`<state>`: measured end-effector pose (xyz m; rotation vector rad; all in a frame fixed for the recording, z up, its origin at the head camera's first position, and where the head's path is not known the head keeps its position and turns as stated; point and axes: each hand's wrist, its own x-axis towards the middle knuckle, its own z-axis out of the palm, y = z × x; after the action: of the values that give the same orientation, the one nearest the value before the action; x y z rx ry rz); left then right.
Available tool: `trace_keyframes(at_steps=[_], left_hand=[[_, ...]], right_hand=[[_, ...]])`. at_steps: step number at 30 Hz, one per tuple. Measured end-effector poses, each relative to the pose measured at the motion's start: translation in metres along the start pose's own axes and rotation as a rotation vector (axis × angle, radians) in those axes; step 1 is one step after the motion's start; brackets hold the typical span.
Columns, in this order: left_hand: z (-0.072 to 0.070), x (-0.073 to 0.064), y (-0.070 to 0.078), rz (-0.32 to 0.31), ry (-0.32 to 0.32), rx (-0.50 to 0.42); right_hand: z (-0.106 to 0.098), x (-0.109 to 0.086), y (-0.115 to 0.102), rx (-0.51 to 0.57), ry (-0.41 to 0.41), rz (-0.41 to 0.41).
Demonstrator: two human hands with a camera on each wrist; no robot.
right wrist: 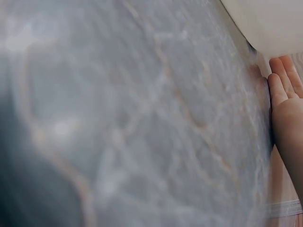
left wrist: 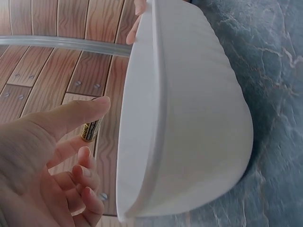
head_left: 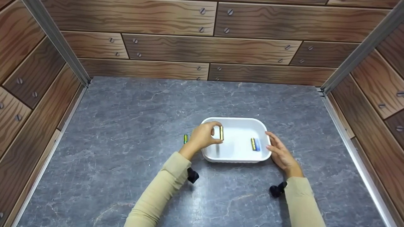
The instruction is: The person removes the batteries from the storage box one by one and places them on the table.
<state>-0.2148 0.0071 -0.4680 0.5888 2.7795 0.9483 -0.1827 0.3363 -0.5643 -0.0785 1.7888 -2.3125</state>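
Since the gold, cylindrical metallic battery (head_left: 221,133) seems stiff and slick, hold its ends. Left hand (head_left: 202,136) pinches there; right hand (head_left: 282,155) lies uncurled.

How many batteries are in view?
4: a gold battery pinched in the left hand over the white tub; a black-and-gold battery and a blue battery side by side inside it; a green battery on the tabletop, left of the tub. That hand may hide more.

smooth plastic-looking tub (head_left: 233,119) right of centre, shiny metallic-looking battery (head_left: 221,133) mid-frame, matt cloth sleeves (head_left: 162,192) at bottom, glossy marbled tabletop (head_left: 126,126), wood-grain wall (head_left: 176,49) at top
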Motion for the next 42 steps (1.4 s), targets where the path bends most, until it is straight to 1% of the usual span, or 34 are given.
trace_keyframes(at_steps=[10, 18, 27, 34, 42], left_hand=[[-0.01, -0.006, -0.015, -0.048, 0.015, -0.055], [-0.018, -0.011, -0.027, -0.051, 0.021, -0.091], [-0.021, -0.017, -0.036, -0.061, 0.046, -0.1], [-0.021, -0.023, -0.044, -0.094, 0.051, -0.107], [-0.022, -0.029, -0.054, -0.125, 0.073, -0.173]], right_hand=[[0.0, 0.001, -0.001, 0.019, -0.026, -0.011], [0.002, 0.001, -0.002, 0.002, 0.006, 0.01], [0.001, 0.002, 0.0, 0.018, -0.018, 0.001], [0.001, 0.001, 0.001, 0.022, -0.016, 0.003], [0.001, 0.0, -0.001, 0.022, -0.01, 0.005]])
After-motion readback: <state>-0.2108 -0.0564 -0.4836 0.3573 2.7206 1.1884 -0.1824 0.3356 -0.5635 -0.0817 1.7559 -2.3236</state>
